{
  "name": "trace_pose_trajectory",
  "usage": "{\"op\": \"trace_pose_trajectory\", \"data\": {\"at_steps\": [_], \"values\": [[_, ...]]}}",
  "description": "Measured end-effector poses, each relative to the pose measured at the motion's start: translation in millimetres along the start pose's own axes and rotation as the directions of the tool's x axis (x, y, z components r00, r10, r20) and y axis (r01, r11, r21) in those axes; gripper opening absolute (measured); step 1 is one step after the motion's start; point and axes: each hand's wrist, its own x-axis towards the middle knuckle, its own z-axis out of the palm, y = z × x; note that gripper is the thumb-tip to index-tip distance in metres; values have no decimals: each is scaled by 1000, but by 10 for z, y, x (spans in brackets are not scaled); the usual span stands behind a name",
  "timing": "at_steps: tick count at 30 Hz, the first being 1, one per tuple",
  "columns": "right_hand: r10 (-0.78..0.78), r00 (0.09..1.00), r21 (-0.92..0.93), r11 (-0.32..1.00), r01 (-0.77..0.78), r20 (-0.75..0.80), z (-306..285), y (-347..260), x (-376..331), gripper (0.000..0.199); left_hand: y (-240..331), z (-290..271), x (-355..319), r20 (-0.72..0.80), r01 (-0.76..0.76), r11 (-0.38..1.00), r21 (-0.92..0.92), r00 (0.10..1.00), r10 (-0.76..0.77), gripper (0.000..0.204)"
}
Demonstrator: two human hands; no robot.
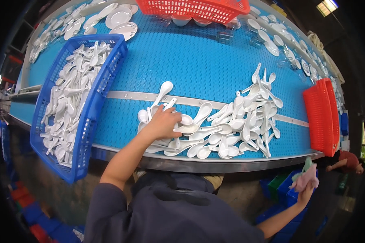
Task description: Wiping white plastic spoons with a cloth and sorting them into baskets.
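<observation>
My left hand (163, 124) reaches into a loose heap of white ceramic soup spoons (221, 128) along the near edge of the blue work surface. Its thumb and fingers are apart, touching spoons at the heap's left end; its palm hides some of them. One spoon (165, 89) lies just beyond my fingers, its bowl pointing away. My right hand (304, 195) is held out low to the right, off the surface, closed around a bunched pink and pale green cloth (305, 178).
A blue plastic basket (94, 103) full of white spoons stands on the left. Red baskets stand at the far edge (194, 12) and at the right end (321, 117). White plates (118, 17) and small dishes (271, 47) lie farther back. Another person (345, 161) is at the far right.
</observation>
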Motion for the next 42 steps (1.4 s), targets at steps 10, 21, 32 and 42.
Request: {"op": "trace_pose_trajectory", "data": {"at_steps": [10, 21, 32, 42], "values": [[166, 985, 76, 984, -163, -37, -1855, 1655, -843, 67, 72, 37, 113, 68, -7, 1000, 15, 998, 6, 50], [89, 900, 336, 940, 66, -428, -446, 701, 327, 50, 1134, 115, 928, -110, -112, 991, -72, 988, 104, 61], [-148, 988, -176, 972, 154, 49, 2068, 84, 1772, 29, 1508, 638, 1701, -98, 20, 996, -85, 995, -28, 58], [-379, 653, -694, 38, 719, 656, 3511, 843, 2385, 33, 1644, 747, 1639, -128, -117, 992, -48, 986, 110, 55]]}}
